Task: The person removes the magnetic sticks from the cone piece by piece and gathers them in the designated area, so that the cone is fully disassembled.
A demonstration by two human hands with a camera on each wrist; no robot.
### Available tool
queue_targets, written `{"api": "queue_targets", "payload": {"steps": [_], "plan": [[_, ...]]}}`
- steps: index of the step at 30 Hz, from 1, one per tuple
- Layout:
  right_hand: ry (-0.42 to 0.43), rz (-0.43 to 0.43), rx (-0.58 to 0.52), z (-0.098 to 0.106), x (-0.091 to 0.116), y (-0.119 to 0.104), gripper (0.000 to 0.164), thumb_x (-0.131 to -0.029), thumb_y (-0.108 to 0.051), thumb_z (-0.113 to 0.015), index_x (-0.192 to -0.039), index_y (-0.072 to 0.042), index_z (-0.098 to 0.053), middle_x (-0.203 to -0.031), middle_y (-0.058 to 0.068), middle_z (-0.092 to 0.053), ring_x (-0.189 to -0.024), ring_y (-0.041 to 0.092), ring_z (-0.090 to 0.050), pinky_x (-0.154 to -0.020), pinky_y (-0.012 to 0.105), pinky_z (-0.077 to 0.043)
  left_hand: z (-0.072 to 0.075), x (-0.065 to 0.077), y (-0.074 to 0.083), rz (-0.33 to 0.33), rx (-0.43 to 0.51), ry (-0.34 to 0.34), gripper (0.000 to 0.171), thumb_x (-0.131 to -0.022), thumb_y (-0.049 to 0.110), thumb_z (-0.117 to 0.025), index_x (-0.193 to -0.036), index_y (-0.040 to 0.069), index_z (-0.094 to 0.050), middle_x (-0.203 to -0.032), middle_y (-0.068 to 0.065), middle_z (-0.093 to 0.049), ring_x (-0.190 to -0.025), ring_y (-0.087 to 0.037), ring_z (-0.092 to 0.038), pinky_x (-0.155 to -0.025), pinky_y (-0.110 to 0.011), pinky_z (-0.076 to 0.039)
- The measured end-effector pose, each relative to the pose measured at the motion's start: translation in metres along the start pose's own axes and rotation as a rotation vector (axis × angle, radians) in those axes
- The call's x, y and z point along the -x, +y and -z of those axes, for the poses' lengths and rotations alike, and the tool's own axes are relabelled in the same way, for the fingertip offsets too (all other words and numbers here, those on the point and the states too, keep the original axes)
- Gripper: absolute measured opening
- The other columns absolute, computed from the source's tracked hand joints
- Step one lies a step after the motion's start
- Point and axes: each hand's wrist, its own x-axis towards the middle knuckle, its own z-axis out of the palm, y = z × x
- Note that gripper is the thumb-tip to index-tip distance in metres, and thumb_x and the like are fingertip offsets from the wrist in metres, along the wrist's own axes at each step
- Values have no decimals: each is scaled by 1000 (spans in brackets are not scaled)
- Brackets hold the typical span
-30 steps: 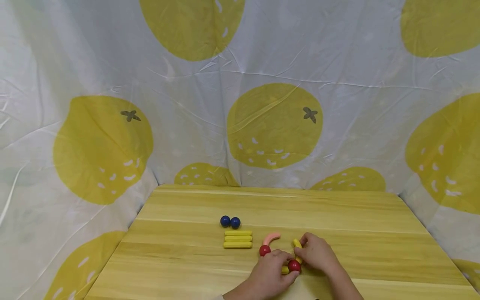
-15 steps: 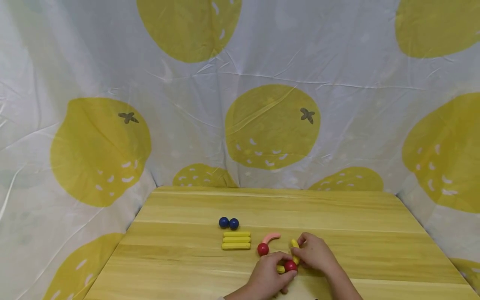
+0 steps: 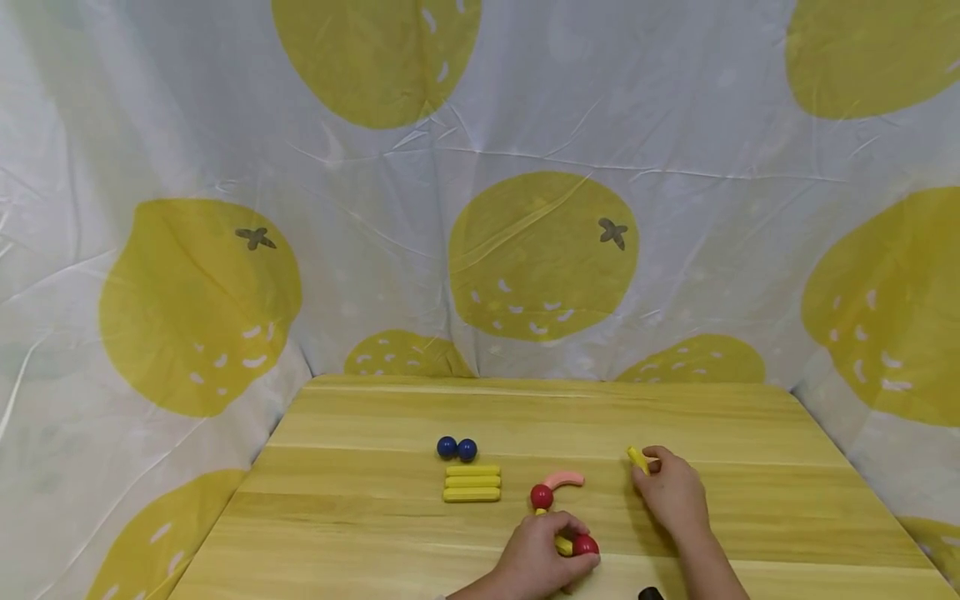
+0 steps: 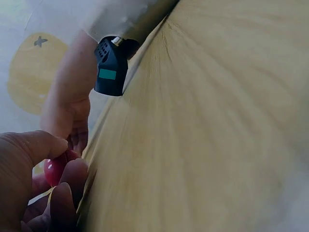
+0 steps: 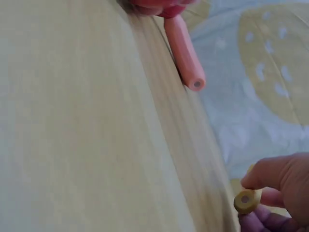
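In the head view, my left hand (image 3: 534, 557) pinches a glossy red ball (image 3: 586, 547) between thumb and fingers. A yellow rod (image 3: 564, 546) meets that ball and runs under the hand, where its far end is hidden. Just beyond the knuckles, a second red ball (image 3: 542, 497) has a curved pink rod (image 3: 565, 479) at its back side and a yellow end at its front. Farther right, my right hand (image 3: 675, 493) pinches another yellow rod (image 3: 637, 458), apart from the rest. A round grey spot shows on this rod's end (image 5: 245, 199) in the right wrist view.
Two dark blue balls (image 3: 457, 449) sit side by side left of the hands. Three yellow rods (image 3: 472, 482) lie parallel in front of them. The wooden table (image 3: 360, 533) ends at a lemon-print cloth (image 3: 525, 350). A dark device (image 4: 111, 67) is strapped at the right wrist.
My right hand has drawn its yellow rod off the held red ball, rightward and back. The pink rod and its red ball have shifted slightly right. My left hand keeps its grip.
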Motion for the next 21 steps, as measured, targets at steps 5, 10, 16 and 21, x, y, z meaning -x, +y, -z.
{"api": "queue_targets", "payload": {"steps": [5,10,16,21], "plan": [[49,-56,-30,1,-3,14,45,-93,-27,-72,-126,2,-63,-107,21,-74,-91,35,-71,-66,36,-53,-1,1,0,12,34,-32,20,-84,31,-84,-100,24,-75,-85,21,-67,-61,3,-57,-60,-17,-47],[52,-65,-33,2,-4,15,42,-93,-28,-72,-121,3,-65,-106,22,-74,-89,33,-70,-65,35,-52,-1,1,1,23,36,-45,21,-85,32,-84,-102,24,-75,-87,21,-68,-63,3,-58,-60,-17,-48],[99,14,20,1,0,7,42,-95,-28,-71,-122,3,-66,-112,24,-68,-99,37,-65,-81,51,-54,0,1,2,26,12,-54,19,-85,33,-84,-99,27,-75,-85,21,-67,-66,4,-56,-62,-17,-47],[83,203,13,-10,5,-10,30,-94,-20,-73,-120,-7,-71,-111,14,-69,-98,30,-66,-83,47,-56,2,1,1,-19,-12,-76,16,-87,38,-81,-95,25,-75,-79,22,-67,-61,5,-55,-60,-16,-46]]}}
